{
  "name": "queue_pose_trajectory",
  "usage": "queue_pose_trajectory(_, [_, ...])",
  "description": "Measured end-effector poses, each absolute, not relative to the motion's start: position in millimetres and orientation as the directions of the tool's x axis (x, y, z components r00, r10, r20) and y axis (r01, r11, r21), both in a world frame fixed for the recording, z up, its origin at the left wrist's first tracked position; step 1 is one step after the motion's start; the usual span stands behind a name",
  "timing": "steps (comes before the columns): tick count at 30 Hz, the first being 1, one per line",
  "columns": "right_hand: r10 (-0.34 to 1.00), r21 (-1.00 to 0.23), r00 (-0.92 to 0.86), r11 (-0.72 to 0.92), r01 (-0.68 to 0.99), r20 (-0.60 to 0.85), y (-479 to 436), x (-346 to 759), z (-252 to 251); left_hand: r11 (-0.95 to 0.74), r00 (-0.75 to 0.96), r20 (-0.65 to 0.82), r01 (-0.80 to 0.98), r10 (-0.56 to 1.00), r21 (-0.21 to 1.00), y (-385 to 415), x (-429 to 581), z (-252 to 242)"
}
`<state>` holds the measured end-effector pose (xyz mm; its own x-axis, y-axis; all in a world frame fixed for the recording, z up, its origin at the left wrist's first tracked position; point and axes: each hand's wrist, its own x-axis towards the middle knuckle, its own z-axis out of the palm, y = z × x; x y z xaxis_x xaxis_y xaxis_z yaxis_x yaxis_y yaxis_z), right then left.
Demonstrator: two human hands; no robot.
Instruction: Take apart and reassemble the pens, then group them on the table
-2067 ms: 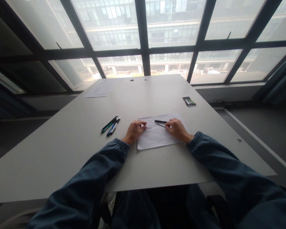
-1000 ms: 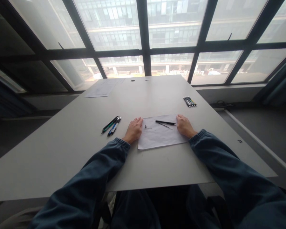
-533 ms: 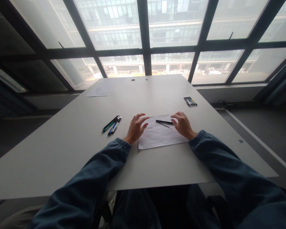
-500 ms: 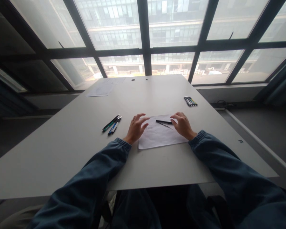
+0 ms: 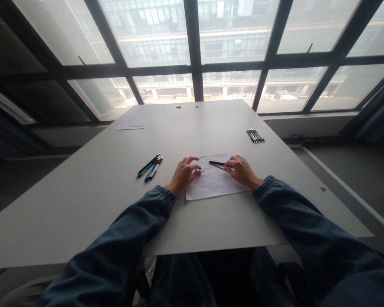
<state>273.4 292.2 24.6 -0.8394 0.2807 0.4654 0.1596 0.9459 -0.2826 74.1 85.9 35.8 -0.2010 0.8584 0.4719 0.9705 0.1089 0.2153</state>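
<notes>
A white sheet of paper [image 5: 211, 185] lies near the front of the table, with a black pen barrel [image 5: 216, 163] and a thin dark rod [image 5: 216, 166] on it. My left hand [image 5: 184, 174] rests at the sheet's left edge, thumb and index finger close together over a small piece that is mostly hidden. On the right, my right hand [image 5: 241, 171] has its fingertips at the right ends of the barrel and the rod; its grip on them is too small to make out.
Several pens [image 5: 149, 167] lie left of my left hand. Another row of pens [image 5: 255, 135] is at the table's right side. Papers [image 5: 136, 118] lie at the far left of the white table [image 5: 83, 204]. Windows stand behind it.
My left hand has lowered onto the small piece at the sheet's left, its fingers closing. My right hand has moved left and down, its fingers now over the right ends of the barrel and rod.
</notes>
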Motion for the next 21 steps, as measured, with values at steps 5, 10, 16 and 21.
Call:
queue_pose_trajectory(5, [0.273, -0.250, -0.861, 0.952, 0.178, 0.429, 290.7, 272.7, 23.9, 0.109, -0.178, 0.447, 0.978, 0.876, 0.176, 86.2, 75.3, 36.7])
queue_pose_trajectory(10, [0.274, -0.247, -0.882, 0.951, 0.188, 0.382, 290.9, 271.9, 23.7, 0.114, -0.187, 0.433, 0.976, 0.882, 0.188, 86.5, 76.3, 36.6])
queue_pose_trajectory(16, [0.263, -0.247, -0.891, 0.952, 0.179, 0.369, 288.8, 272.9, 26.6, 0.112, -0.190, 0.422, 0.973, 0.886, 0.202, 87.1, 77.3, 36.3])
queue_pose_trajectory(21, [0.243, -0.251, -0.873, 0.957, 0.145, 0.423, 285.8, 273.4, 30.5, 0.105, -0.196, 0.500, 0.973, 0.844, 0.205, 87.5, 79.7, 40.3])
